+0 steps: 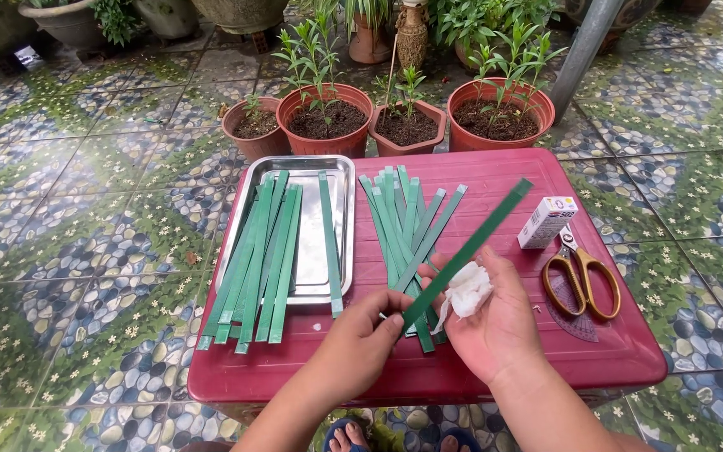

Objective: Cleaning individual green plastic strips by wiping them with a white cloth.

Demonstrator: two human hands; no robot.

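Hands: left [360, 341] pinches green strip [469, 248]; right [495, 322] grips white cloth [468, 291], fingertips hidden.

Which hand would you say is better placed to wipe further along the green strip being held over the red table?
Probably the right hand: it holds the white wad against the green strip and can slide along it. The left hand pinches the strip's near end, so it seems better kept there as the anchor.

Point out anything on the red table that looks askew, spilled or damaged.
Little stands out. The green strips in the metal tray overhang its near edge onto the red table, and the loose strip pile fans unevenly. Nothing looks spilled or broken; the scissors and small box lie undisturbed.
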